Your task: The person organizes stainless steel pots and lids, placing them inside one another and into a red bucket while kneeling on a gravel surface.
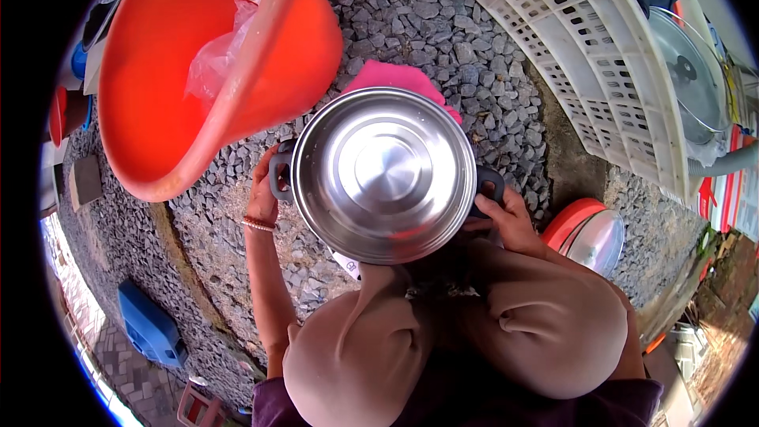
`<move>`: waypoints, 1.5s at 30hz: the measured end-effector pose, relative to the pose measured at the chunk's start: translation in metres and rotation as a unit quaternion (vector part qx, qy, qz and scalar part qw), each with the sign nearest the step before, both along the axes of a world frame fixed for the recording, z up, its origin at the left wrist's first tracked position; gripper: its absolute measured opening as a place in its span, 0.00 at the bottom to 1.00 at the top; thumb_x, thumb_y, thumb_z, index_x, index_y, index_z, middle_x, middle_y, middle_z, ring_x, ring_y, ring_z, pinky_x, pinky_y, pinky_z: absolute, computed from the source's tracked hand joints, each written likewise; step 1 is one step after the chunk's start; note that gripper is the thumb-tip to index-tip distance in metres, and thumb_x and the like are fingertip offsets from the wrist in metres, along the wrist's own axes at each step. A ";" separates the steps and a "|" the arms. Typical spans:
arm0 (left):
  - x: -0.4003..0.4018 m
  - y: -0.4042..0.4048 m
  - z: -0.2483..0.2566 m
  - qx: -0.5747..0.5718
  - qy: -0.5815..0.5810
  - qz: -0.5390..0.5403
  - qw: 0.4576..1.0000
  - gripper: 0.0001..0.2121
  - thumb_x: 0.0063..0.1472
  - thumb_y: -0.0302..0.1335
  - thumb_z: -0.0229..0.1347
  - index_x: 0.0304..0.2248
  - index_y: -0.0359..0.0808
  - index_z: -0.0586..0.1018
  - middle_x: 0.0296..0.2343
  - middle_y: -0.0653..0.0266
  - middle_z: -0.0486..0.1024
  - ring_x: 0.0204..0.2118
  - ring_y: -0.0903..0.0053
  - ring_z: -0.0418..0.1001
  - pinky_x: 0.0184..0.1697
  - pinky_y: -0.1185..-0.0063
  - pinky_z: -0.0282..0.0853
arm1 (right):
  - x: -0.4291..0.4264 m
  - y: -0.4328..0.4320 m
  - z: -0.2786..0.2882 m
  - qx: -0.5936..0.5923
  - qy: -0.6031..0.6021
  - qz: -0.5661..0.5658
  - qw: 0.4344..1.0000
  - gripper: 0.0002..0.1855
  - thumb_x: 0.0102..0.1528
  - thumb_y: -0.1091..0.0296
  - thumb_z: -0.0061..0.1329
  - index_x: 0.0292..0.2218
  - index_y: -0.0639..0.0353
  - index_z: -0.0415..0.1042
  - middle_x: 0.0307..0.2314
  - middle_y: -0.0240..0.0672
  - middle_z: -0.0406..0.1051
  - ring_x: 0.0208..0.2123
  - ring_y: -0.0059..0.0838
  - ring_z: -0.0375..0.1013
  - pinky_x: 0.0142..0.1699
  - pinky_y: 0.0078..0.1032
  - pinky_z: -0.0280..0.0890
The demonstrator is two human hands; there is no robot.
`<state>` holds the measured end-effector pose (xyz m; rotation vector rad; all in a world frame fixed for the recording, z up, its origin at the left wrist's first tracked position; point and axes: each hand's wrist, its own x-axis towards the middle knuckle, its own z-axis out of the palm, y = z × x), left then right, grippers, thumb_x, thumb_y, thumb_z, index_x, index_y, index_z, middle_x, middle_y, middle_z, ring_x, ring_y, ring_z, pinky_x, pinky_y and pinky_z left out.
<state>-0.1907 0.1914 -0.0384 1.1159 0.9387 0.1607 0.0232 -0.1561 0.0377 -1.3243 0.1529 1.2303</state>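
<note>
A stainless steel cooking pot (388, 175) is held up before me, its shiny inside facing my view and bare. My left hand (264, 187) grips the dark side handle (281, 177) on the left, fingers partly hidden behind it. On the other side, my right hand (510, 219) clasps the matching handle (491, 182), thumb in front. Part of a pink cloth (397, 76) shows past the pot's far rim. Below the pot are my knees in beige trousers (362, 356); what lies directly under the pot is hidden.
A large orange plastic tub (160, 71) holding a clear plastic bag (216, 62) tilts at upper left. At upper right stands a white perforated crate (569, 41), with a glass lid (691, 71) beyond. More lids (596, 243) lie right, a blue plastic object (151, 326) left, on gravel (415, 6).
</note>
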 end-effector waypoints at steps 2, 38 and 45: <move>0.007 -0.006 0.005 -0.001 0.003 0.038 0.999 0.16 0.60 0.30 0.45 0.47 0.35 0.67 0.35 0.71 0.72 0.28 0.89 0.67 0.28 0.91 0.64 | 0.000 0.003 0.003 -0.004 -0.013 0.024 1.000 0.20 0.56 0.69 0.40 0.49 0.59 0.56 0.34 0.33 0.67 0.33 0.26 0.70 0.34 0.25 0.70; 0.052 -0.067 0.053 -0.143 -0.024 0.089 0.985 0.25 0.55 0.48 0.47 0.46 0.39 0.66 0.44 0.63 0.66 0.46 0.71 0.63 0.47 0.71 0.59 | 0.115 0.010 0.037 -0.204 -0.431 0.338 0.812 0.48 0.46 0.35 0.41 0.56 0.57 0.38 0.40 0.53 0.58 0.35 0.51 0.67 0.39 0.38 0.64; 0.055 -0.076 0.103 0.188 0.221 0.038 0.956 0.24 0.54 0.38 0.51 0.49 0.36 0.65 0.47 0.58 0.64 0.48 0.71 0.60 0.46 0.70 0.59 | 0.200 -0.062 0.187 -0.241 -0.804 0.127 0.528 0.19 0.37 0.80 0.48 0.36 0.62 0.68 0.32 0.39 0.66 0.34 0.38 0.66 0.35 0.28 0.65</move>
